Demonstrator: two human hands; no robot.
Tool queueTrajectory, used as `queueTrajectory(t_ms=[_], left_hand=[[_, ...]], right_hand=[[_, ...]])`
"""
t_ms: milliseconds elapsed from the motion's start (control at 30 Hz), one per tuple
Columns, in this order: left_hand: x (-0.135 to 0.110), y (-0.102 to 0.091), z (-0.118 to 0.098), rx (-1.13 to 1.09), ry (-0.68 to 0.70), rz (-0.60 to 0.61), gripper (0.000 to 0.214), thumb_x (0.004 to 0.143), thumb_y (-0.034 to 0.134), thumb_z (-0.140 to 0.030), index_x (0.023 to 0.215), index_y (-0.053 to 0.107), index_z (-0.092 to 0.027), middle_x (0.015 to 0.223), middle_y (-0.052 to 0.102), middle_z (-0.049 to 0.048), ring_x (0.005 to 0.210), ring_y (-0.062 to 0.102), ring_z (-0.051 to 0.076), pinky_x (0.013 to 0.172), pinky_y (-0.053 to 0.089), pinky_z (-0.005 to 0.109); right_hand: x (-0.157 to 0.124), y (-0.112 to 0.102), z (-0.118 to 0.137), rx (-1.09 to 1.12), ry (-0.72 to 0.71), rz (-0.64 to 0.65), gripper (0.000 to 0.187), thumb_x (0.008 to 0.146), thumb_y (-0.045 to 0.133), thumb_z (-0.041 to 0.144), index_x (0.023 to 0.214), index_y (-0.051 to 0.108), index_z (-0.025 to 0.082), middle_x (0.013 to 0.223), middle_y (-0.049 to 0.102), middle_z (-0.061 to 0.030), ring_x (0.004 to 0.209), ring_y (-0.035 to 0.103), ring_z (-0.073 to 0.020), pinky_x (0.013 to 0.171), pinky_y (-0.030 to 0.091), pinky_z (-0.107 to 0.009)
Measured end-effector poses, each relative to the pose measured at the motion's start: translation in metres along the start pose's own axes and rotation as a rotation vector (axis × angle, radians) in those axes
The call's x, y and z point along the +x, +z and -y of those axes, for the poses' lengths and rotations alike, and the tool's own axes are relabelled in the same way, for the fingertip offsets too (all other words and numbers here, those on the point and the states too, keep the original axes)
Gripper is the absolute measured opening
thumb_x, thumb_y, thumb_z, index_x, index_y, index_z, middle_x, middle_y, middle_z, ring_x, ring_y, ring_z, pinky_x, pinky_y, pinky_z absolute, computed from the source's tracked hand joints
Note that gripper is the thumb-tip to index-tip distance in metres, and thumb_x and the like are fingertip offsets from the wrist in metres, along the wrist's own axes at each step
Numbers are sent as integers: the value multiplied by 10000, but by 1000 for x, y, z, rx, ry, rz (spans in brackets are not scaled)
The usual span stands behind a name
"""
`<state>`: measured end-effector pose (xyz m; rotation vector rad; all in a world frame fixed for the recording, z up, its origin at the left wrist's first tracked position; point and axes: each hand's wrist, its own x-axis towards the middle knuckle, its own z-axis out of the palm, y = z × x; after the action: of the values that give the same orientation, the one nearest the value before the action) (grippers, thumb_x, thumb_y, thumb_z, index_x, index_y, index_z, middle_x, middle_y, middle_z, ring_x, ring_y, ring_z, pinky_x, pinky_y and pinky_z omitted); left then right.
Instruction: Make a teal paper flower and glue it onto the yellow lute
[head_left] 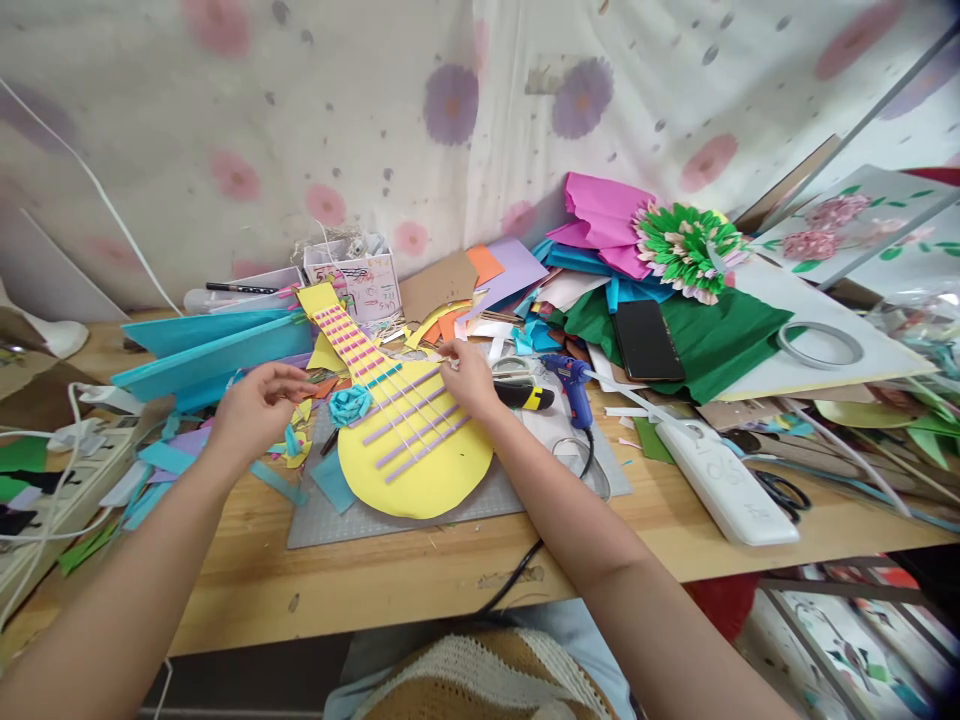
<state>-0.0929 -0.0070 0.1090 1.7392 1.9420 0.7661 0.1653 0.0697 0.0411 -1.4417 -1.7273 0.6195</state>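
Observation:
A yellow paper guitar (420,450) with purple strips and thin strings lies on a grey cutting mat (480,505). My right hand (469,375) rests at the guitar's upper right edge, its fingers pinched on a thin pale strand there. To the guitar's left hovers my left hand (259,405), fingers curled loosely over paper scraps, and I cannot make out anything in it. A small teal paper rose (350,404) sits on the guitar between both hands.
A blue glue gun (571,385) lies right of the mat, its cord running off the table edge. Behind are teal card sheets (206,350), a phone (645,340) on green paper, a green paper flower (686,245), a white remote (724,480), scissors (780,492) and a power strip (60,470).

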Motion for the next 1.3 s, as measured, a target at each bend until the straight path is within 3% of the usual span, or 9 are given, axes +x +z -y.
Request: queueTrajectory(t_ms=[100,200,400,667,833,967,1100,1200,1300], left_hand=[[-7,7,18,-173,-144,127,322,543,490,-152,860,470,-200,925,716,83,898,641,262,714,510,385],[-15,11,24,-372,-306,282,442,509,619,-191,931,487,-205,858,720,93,880,664,302,760,521,439],[-27,9,2,-598,-427,438,895,455,774,-257,1266,399,-208,996,698,125,950,652,308,838,529,430],[-31,3,-19,-627,-313,337,913,499,777,-264,1316,377,-183,990,703,110,1034,618,297,928,489,416],[-20,9,-22,-642,-259,225,769,534,687,-196,1257,426,-173,1126,653,118,1070,600,284,968,464,441],[-17,12,-13,-677,-303,196,671,577,645,-170,1214,433,-179,1211,609,118,1154,547,248,971,464,366],[-22,5,3,-628,-411,292,536,575,739,-372,1053,549,-220,1068,684,84,1131,561,279,897,509,367],[-26,-5,12,-608,-355,277,541,521,776,-429,1002,602,-256,1041,696,53,1119,567,296,889,519,369],[-28,-12,18,-599,-322,266,562,514,782,-380,1041,607,-295,1092,681,25,1138,554,292,914,512,372]], right_hand=[[4,-5,-6,-144,54,74,230,817,416,165,927,618,149,1020,612,-113,1002,508,-236,905,374,-374],[4,-3,-10,-260,19,120,304,898,364,243,792,632,146,942,633,-143,977,522,-244,937,340,-395],[5,8,-18,-309,10,103,317,913,355,268,806,627,146,956,642,-161,969,536,-256,931,339,-408],[13,-3,-17,-206,93,90,282,911,319,261,868,581,167,954,646,-135,948,562,-245,885,377,-375],[13,-17,-10,-98,227,71,275,918,277,332,891,513,192,953,628,-123,884,571,-256,768,414,-362],[8,-20,0,-41,160,67,250,908,305,355,821,490,210,865,620,-80,810,566,-221,721,417,-324],[-2,-9,12,-22,101,142,216,887,368,343,785,500,206,775,612,-64,734,556,-207,685,417,-317],[-9,3,16,-11,68,174,214,887,383,327,776,514,199,778,617,-61,737,554,-198,693,412,-311],[-11,8,15,20,83,193,228,886,393,341,756,515,199,776,616,-55,742,551,-192,687,405,-300]])
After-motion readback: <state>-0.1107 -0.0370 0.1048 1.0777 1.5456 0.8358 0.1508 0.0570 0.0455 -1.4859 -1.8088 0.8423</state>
